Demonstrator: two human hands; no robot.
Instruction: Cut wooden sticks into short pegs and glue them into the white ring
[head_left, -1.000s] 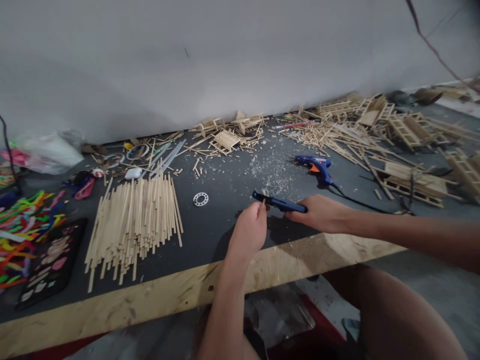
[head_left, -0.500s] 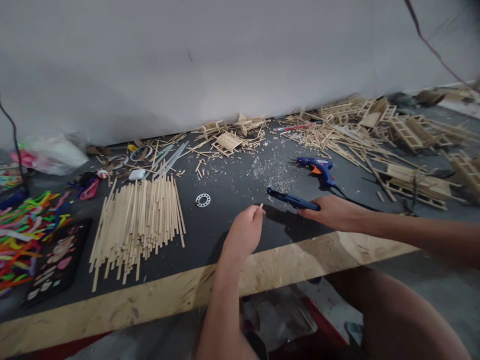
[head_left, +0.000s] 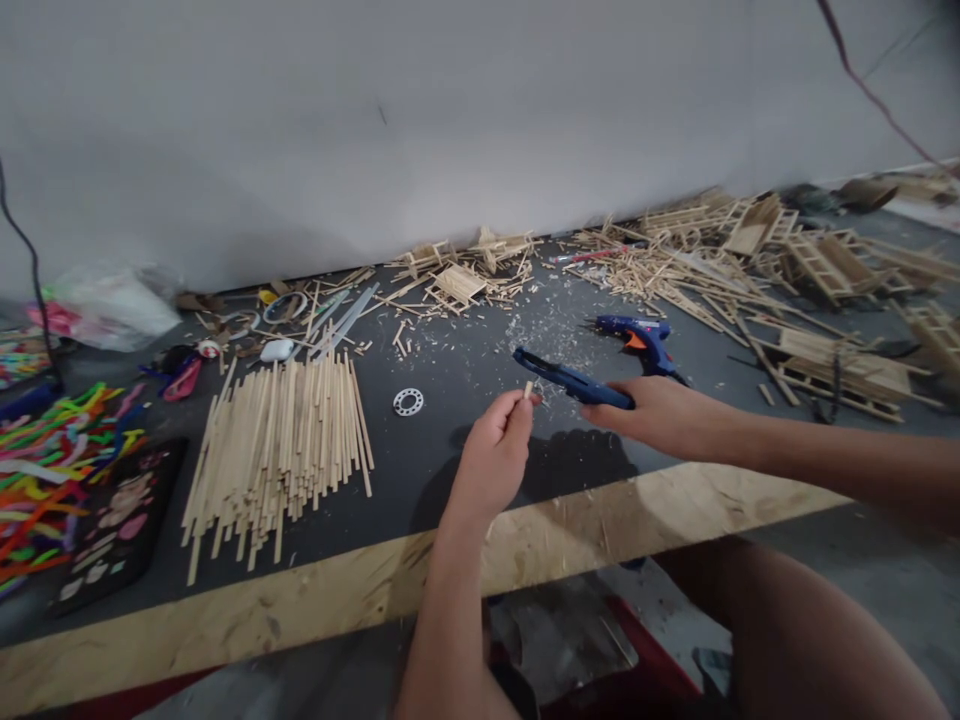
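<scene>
Between the thumb and fingers of my left hand (head_left: 499, 445) is a short wooden stick (head_left: 528, 389), its pale end sticking up past the fingertips. My right hand (head_left: 664, 412) is closed around the handle of a long, narrow blue hand tool (head_left: 562, 377); its exact kind is not clear. The tool's dark tip points left, above and slightly beyond the stick, apparently apart from it. A blue glue gun (head_left: 634, 335) with an orange trigger lies just past my right hand. Left of my left hand is a white ring with holes (head_left: 408, 402).
Many wooden sticks (head_left: 285, 440) lie in a bundle at left. Beyond them are a white case (head_left: 277, 350) and glue sticks (head_left: 349, 318). Colourful pipe cleaners (head_left: 45, 480) and a dark phone (head_left: 124, 520) sit far left. Small wooden structures (head_left: 832, 260) and scraps crowd the back right.
The blue tool has moved left and slightly up in my right hand, closer to the stick. My left hand has tilted the stick more upright, showing more of its end.
</scene>
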